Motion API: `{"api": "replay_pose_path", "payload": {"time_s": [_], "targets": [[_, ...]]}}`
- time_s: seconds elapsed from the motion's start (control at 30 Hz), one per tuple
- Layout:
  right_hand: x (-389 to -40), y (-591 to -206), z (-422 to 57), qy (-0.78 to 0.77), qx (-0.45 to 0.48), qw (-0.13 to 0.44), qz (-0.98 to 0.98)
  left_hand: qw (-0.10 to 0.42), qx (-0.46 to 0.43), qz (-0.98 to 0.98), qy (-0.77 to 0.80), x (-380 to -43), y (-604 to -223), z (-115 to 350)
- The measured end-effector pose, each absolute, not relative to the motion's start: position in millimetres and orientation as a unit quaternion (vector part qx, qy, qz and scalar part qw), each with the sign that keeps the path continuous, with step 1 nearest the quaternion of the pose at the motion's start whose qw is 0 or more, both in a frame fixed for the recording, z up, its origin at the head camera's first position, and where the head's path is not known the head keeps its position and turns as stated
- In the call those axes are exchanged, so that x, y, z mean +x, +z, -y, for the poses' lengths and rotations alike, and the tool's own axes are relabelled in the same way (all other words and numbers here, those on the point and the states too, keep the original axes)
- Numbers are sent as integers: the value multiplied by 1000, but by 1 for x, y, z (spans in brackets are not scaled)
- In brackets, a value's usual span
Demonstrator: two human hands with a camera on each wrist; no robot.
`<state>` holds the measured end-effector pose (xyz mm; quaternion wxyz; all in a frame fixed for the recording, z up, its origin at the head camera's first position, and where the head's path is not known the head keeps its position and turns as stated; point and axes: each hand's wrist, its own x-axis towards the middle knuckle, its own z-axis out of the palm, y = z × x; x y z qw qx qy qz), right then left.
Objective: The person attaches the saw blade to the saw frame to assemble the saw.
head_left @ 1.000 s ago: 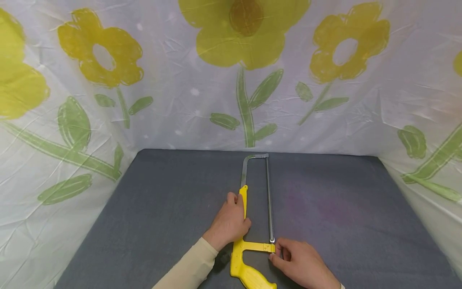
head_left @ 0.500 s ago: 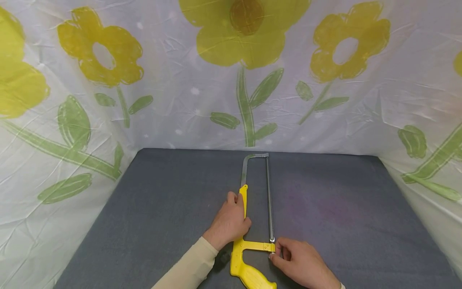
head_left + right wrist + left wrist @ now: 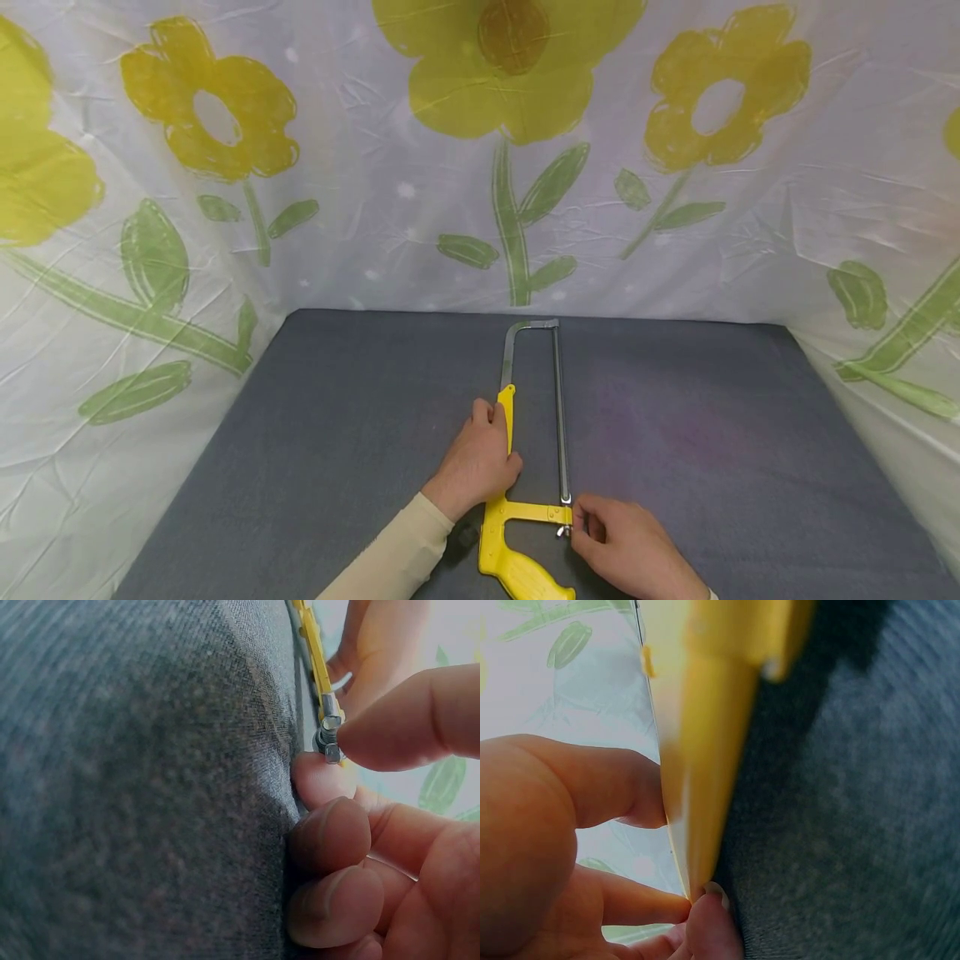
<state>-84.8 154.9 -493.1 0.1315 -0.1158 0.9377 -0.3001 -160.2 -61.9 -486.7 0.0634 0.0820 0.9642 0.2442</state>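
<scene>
A hacksaw [image 3: 532,511] with a yellow handle [image 3: 525,575] lies flat on the dark cloth, its silver front end pointing away from me. My left hand [image 3: 480,458] grips the yellow part of its frame [image 3: 705,750], thumb on one side and fingertips on the other. The blade [image 3: 561,417] runs along the right side of the saw. At its near end, a small metal wing nut [image 3: 563,531] sticks out below the yellow crosspiece. My right hand [image 3: 626,542] has thumb and curled index finger at this wing nut [image 3: 330,739], the thumb tip against its side.
Dark grey cloth [image 3: 337,400] covers the table. White sheeting with yellow flowers [image 3: 517,225] hangs behind and on both sides. A small dark object [image 3: 462,540] sits by the left wrist, partly hidden by the sleeve.
My right thumb has shifted slightly right, so the wing nut it covered now shows in the head view. The left hand and the hacksaw have stayed in place.
</scene>
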Motion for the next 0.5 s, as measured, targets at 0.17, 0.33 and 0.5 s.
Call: {"api": "replay_pose_path", "payload": {"time_s": [0.17, 0.33, 0.5], "targets": [[-84, -493, -156, -296, -123, 119, -940, 63, 83, -964, 245, -160, -488, 62], [-84, -493, -155, -300, -118, 128, -938, 60, 84, -964, 244, -161, -489, 62], [-84, -493, -153, -301, -107, 133, -938, 57, 86, -964, 247, -162, -489, 62]]}}
